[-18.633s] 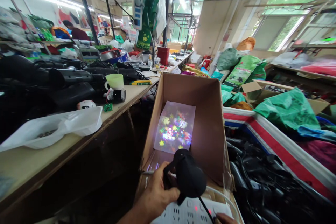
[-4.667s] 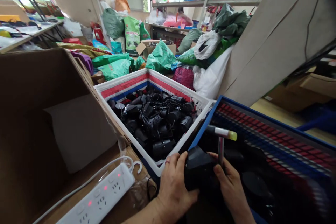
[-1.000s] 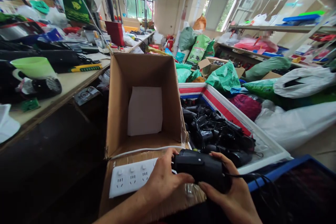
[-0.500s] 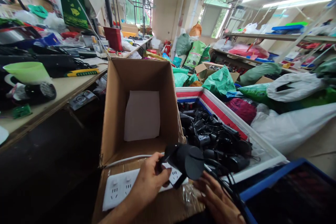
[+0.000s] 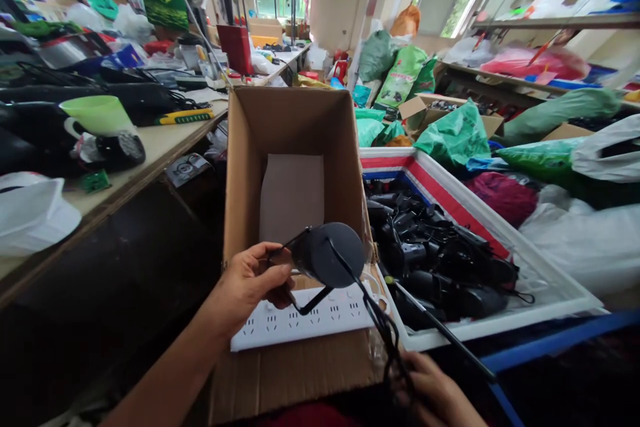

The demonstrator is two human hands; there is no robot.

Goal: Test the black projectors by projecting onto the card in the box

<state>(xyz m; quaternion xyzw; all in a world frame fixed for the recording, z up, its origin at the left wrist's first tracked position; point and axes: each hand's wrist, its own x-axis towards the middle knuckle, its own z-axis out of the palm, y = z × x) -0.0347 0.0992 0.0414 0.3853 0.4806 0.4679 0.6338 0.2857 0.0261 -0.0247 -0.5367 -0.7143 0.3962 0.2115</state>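
My left hand (image 5: 250, 277) grips a black cylindrical device (image 5: 336, 255) by its angled bracket, between thumb and fingers. The device's round flat end faces me, and I cannot tell its exact kind. From that end a black cable (image 5: 384, 320) runs down to my right hand (image 5: 435, 383), whose fingers close around the bundled strands. Below the device lies a white power strip (image 5: 310, 321), on brown cardboard. Just beyond stands an open cardboard box (image 5: 243, 173) with a pale sheet (image 5: 293, 193) inside it.
To the right, a white foam box (image 5: 555, 280) holds many similar black devices (image 5: 440, 247). A thin rod (image 5: 440, 327) leans over its near edge. The workbench (image 5: 165, 153) on the left carries a green cup (image 5: 100, 113) and a white container (image 5: 40, 217). Bags (image 5: 453, 133) are piled behind.
The device has been raised and turned, its round end now facing me. My right hand has moved down from beside it, taking the cable. The view has swung left, and the rod now shows.
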